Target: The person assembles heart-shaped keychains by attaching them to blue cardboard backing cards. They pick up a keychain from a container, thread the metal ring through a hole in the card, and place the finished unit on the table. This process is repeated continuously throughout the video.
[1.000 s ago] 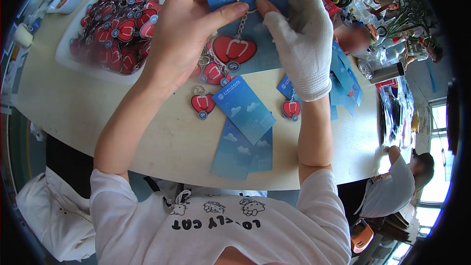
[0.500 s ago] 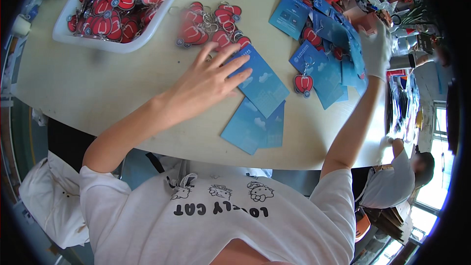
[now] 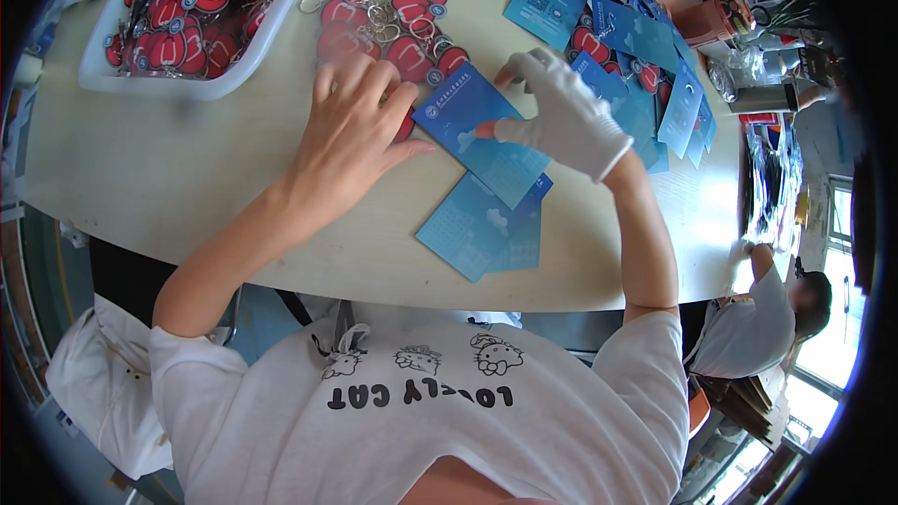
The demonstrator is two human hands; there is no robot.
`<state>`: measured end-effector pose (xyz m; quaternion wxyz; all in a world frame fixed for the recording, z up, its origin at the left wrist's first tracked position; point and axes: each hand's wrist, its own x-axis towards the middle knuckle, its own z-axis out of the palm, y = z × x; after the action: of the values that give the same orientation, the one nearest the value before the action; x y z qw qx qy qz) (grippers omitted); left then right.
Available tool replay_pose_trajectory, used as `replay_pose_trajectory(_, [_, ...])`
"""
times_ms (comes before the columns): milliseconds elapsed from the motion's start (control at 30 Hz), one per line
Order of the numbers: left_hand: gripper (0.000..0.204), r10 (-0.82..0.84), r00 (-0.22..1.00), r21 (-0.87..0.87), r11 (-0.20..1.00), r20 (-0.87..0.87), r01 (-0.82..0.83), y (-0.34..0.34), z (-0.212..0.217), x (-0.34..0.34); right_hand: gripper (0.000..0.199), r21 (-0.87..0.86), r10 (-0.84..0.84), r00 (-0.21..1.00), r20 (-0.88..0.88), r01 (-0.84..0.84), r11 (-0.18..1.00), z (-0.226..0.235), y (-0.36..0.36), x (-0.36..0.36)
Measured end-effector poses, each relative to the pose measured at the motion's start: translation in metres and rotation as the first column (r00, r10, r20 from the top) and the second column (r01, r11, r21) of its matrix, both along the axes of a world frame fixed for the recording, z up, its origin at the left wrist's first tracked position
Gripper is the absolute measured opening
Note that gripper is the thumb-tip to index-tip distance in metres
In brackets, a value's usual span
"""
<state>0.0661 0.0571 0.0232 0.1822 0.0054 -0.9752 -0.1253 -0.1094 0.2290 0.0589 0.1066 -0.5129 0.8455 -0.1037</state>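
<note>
Reckoned from the central blue card [image 3: 494,161], the bare left hand [image 3: 348,129] lies at nine o'clock, fingers bent beside red heart keychains [image 3: 409,58]; any grip cannot be told. The gloved right hand [image 3: 564,115], near two o'clock, has thumb and fingers parted over the card. Hands apart.

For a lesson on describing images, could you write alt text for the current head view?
From above, a person's ungloved left hand is beside red heart-shaped keychains, while their white-gloved right hand is over overlapping blue cards on a pale table. Upper left, a white bin holds more keychains; more cards and keychains lie to the right.
</note>
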Motion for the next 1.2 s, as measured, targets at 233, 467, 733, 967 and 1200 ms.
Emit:
replay_pose_trajectory(233, [0.046, -0.038, 0.996, 0.208, 0.977, -0.076, 0.054, 0.0, -0.001, -0.001, 0.024, -0.096, -0.114, 0.651, 0.75, 0.278, 0.956, 0.01, 0.004, -0.01])
replay_pose_trajectory(467, [0.044, -0.113, 0.983, 0.986, 0.058, -0.146, 0.153, 0.012, 0.018, -0.008, 0.021, -0.173, -0.064, 0.542, 0.838, 0.376, 0.911, 0.023, 0.009, 0.002])
replay_pose_trajectory(733, [0.037, -0.19, 0.979, 0.811, 0.56, -0.074, 0.17, 0.017, 0.001, -0.002, 0.024, -0.134, -0.085, 0.558, 0.826, 0.339, 0.931, 0.052, 0.032, -0.009])
replay_pose_trajectory(967, [0.028, 0.185, 0.967, 0.985, 0.031, -0.173, 0.17, 0.018, 0.023, 0.007, 0.046, -0.289, 0.213, 0.582, 0.785, 0.039, 0.957, 0.031, -0.008, 0.003])
replay_pose_trajectory(1200, [0.011, 0.468, 0.734, 0.853, 0.429, -0.492, 0.298, -0.051, 0.057, -0.018, 0.026, -0.354, 0.064, 0.989, 0.13, -0.014, 0.935, -0.022, -0.081, -0.016])
